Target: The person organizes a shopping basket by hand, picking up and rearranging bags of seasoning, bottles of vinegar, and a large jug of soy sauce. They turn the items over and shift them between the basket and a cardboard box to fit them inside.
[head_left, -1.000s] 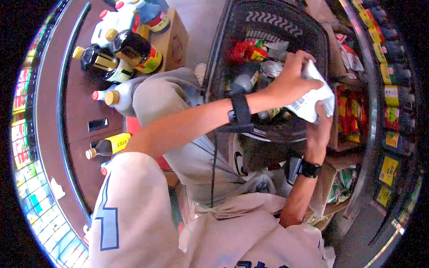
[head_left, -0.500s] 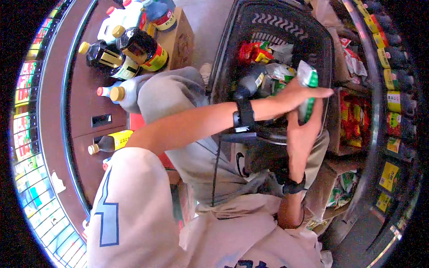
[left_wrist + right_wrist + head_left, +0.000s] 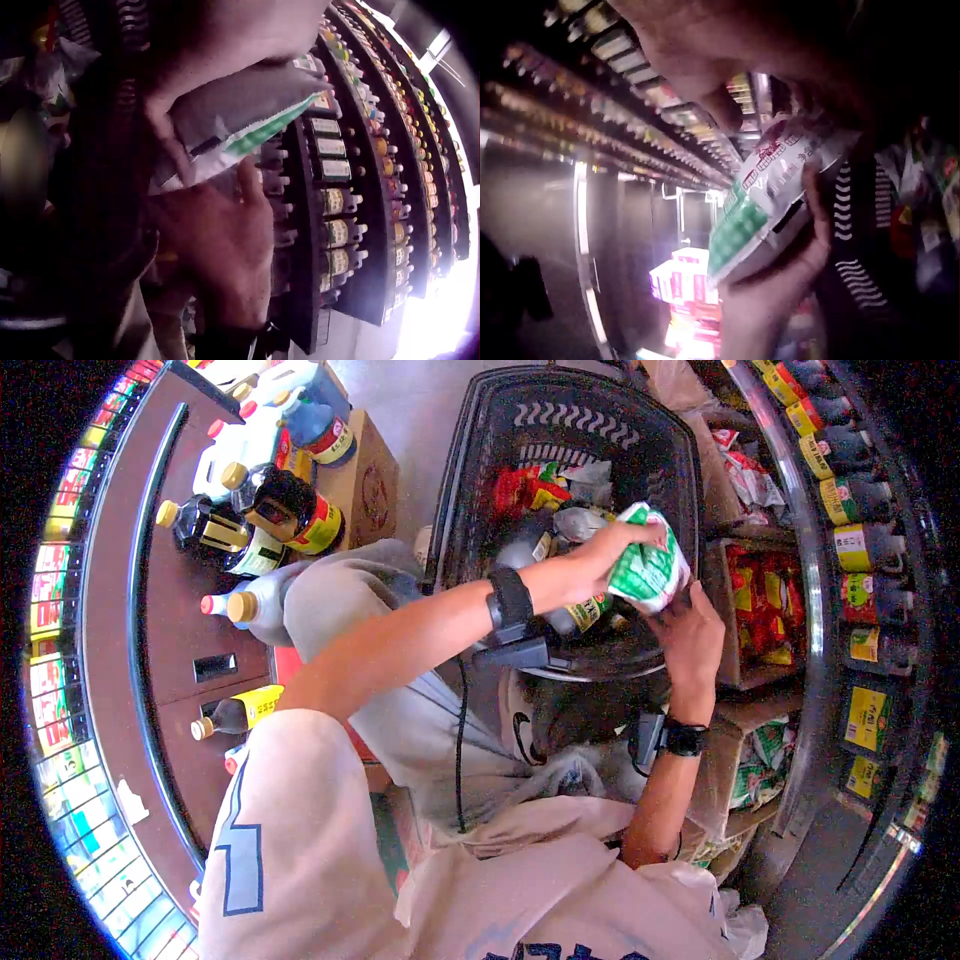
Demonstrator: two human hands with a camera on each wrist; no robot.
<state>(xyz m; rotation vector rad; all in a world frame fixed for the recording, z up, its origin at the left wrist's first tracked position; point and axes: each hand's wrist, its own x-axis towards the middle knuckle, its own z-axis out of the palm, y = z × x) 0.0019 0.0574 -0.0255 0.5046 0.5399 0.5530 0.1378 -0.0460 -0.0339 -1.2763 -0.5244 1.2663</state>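
In front of me a green and white plastic packet [image 3: 645, 565] is held up over the near right part of the black shopping basket [image 3: 690, 450]. My left hand [image 3: 598, 555] grips it from the left, with fingers spread along its side in the right wrist view. My right hand [image 3: 690, 645] holds its lower end from the near right. Printed text and a green panel show on the packet [image 3: 761, 191] in the right wrist view. Inside the basket lie a red packet [image 3: 518, 492], silvery packets [image 3: 590, 482] and a bottle with a green label [image 3: 585, 612].
Dark sauce bottles [image 3: 275, 510] and white jugs stand at left near a cardboard box [image 3: 370, 490]. Boxes of red packets [image 3: 765, 600] and green packets [image 3: 765, 760] line the right side, beside a shelf of bottles [image 3: 860, 550]. A person's grey-trousered leg [image 3: 340, 610] is close to the basket.
The packet has turned in my hands, from its white side to edge-on and then to its green side. My right hand has shifted to its lower end. The view has swung slightly.
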